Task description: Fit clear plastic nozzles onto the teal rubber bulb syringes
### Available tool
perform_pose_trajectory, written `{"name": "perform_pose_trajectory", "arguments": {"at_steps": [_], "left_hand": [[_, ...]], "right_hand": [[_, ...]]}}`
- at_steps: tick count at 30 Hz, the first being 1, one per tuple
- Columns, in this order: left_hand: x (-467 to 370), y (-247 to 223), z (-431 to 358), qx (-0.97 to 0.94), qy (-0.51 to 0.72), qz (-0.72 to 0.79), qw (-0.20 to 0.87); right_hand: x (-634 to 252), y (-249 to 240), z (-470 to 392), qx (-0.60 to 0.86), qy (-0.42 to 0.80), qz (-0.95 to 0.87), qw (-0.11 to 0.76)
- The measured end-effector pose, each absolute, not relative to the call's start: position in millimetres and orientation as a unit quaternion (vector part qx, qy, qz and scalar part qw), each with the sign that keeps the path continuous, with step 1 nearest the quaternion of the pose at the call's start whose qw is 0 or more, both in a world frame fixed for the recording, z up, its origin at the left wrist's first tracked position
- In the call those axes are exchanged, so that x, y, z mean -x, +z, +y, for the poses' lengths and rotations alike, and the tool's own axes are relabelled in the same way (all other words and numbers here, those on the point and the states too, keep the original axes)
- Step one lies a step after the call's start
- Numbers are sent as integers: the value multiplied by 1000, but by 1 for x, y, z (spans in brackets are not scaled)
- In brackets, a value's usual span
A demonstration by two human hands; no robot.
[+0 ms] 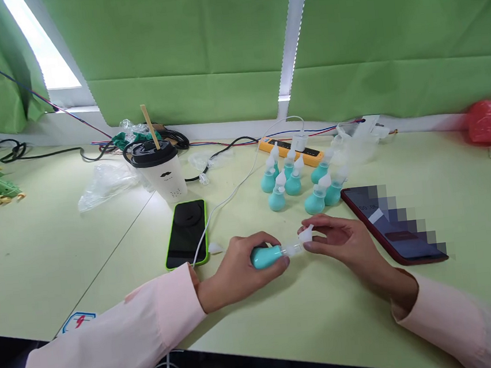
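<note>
My left hand is wrapped round a teal squeeze bulb lying sideways, its clear neck pointing right. Between the thumb and fingers of my right hand is a small white tip, close to the end of that neck; whether the two touch is hard to tell. Beyond my hands stand several teal bulbs with white tips on them. Another loose white tip lies on the table, left of my left hand and beside the green-edged phone.
A white cup with a black lid and wooden stick stands at the back left, near crumpled plastic. A white cable runs to an orange power strip. A dark red-edged phone lies right of my right hand.
</note>
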State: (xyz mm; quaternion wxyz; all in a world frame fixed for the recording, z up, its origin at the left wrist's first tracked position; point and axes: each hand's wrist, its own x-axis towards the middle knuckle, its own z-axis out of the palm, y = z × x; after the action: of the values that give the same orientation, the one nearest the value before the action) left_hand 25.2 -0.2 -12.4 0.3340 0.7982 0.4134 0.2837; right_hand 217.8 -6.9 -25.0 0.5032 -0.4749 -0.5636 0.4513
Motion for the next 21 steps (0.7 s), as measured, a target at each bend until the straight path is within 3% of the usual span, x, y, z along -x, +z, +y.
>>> {"name": "perform_pose_trajectory", "arguments": {"at_steps": [10,21], "left_hand": [[-25,-14,-4,-849,220,357,321],[-25,-17,-7,-880,200,323,284]], "right_hand": [[-218,-29,-16,481,538,-519,458],[-212,-32,-24,500,454,-552,489]]}}
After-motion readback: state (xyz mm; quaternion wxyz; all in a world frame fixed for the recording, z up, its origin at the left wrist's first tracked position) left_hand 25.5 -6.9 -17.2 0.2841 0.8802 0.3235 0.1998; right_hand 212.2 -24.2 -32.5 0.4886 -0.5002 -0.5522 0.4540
